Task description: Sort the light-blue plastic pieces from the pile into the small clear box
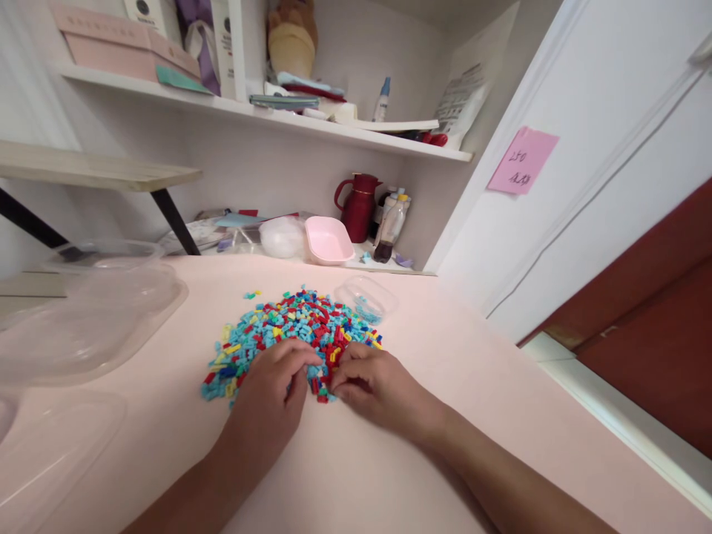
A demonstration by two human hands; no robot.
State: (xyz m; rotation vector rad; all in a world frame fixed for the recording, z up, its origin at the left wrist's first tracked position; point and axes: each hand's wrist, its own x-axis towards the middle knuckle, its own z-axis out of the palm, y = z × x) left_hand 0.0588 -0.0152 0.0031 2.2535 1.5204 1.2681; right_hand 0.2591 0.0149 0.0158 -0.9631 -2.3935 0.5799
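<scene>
A heap of small toy building bricks (289, 319) in light blue, red, yellow, green and dark blue lies on the pale pink tabletop (356, 475). My left hand (278, 378) rests at the heap's front, fingers bent, with a gap between thumb and forefinger; light blue bricks lie by its fingertips. Across from it, my right hand (367, 378) has its fingers curled together against red bricks at the front right, and its fingertips hide whatever they pinch. Behind the heap, a small clear plastic box (383, 297) contains some light blue bricks.
Large clear plastic trays (100, 319) stand at the left, with a clear lid (61, 452) nearer me. At the back are a pink tub (329, 241), a dark red jug (359, 208) and bottles (392, 226). A shelf (311, 122) runs above them.
</scene>
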